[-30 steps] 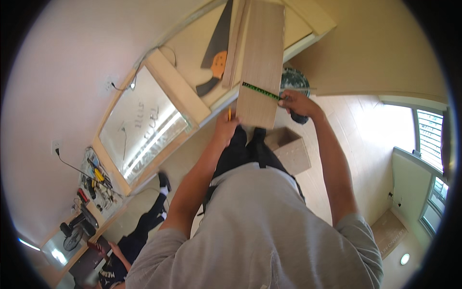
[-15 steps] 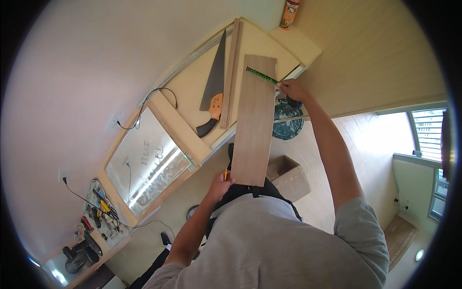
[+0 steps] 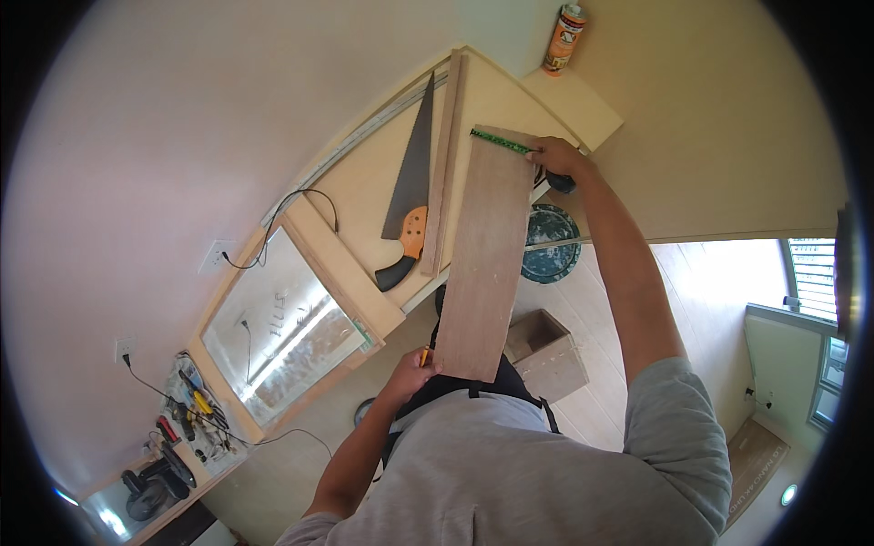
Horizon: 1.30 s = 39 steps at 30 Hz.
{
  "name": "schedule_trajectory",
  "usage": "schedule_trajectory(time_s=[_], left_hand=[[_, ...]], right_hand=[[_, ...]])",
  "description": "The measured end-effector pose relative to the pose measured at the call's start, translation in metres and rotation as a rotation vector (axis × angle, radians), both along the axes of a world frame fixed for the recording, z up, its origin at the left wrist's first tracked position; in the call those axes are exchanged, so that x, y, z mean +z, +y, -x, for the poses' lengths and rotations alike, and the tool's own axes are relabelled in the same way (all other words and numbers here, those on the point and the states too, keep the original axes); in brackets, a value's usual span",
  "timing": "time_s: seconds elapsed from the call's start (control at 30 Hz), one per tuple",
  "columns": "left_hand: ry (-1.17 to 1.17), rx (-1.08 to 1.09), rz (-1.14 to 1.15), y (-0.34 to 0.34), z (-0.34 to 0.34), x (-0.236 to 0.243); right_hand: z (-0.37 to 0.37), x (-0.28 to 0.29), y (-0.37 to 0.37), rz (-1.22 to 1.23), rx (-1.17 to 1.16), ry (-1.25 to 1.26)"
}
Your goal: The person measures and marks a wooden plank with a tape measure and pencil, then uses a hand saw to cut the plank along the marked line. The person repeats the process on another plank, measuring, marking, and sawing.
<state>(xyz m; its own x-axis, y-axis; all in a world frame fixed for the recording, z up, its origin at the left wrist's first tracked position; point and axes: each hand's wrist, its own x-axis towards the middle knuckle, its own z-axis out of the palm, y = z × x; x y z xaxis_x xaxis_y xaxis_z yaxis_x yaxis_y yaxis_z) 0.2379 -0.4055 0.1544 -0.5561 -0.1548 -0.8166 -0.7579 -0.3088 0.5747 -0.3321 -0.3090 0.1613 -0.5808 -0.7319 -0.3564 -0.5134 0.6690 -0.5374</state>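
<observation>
A long brown wooden board point(image 3: 485, 259) slants from my waist up onto the pale worktop. My right hand point(image 3: 557, 156) is closed round a tape measure point(image 3: 562, 183) at the board's right edge near its far end. Its green blade point(image 3: 499, 140) stretches leftward across the board, close to the far edge. At the near left corner of the board is my left hand point(image 3: 409, 376), fingers closed on an orange, pencil-like stick point(image 3: 425, 356) and touching the wood. To the left of the board lie a narrow wooden strip point(image 3: 443, 173) and a handsaw point(image 3: 411, 196) with an orange and black handle.
An orange canister point(image 3: 564, 41) stands at the far corner. Below the worktop are a paint-spattered round lid or stool top point(image 3: 552, 246) and an open wooden box point(image 3: 546, 355). Leftward sit a framed mirror-like panel point(image 3: 287, 323), hand tools point(image 3: 202, 400), a dark power tool point(image 3: 150, 491) and trailing cables.
My right hand has come further over the board's far right edge, and the tape blade now lies closer to the far end. The whole view has shifted slightly; my left hand stays at the near corner.
</observation>
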Motion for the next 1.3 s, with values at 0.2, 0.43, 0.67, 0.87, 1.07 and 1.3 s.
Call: schedule_trajectory(time_s=[0.2, 0.43, 0.67, 0.87, 1.07, 1.3], left_hand=[[0.034, 0.063, -0.021, -0.005, 0.001, 0.003], [-0.005, 0.041, -0.037, -0.007, 0.008, 0.014], [-0.087, 0.011, -0.069, -0.012, 0.001, 0.004], [-0.016, -0.344, 0.542, -0.011, 0.009, 0.031], [0.295, -0.071, 0.541, -0.065, 0.13, 0.083], [0.597, -0.022, 0.912, -0.132, 0.38, 0.023]], right_hand=[[0.014, 0.004, 0.005, -0.057, 0.013, 0.108], [0.014, 0.003, 0.008, 0.036, 0.055, 0.129], [0.009, 0.025, -0.002, -0.196, 0.073, 0.184], [0.003, 0.028, -0.003, -0.18, 0.039, 0.191], [0.004, 0.023, -0.004, -0.214, 0.029, 0.157], [-0.001, 0.021, -0.004, -0.217, -0.005, 0.172]])
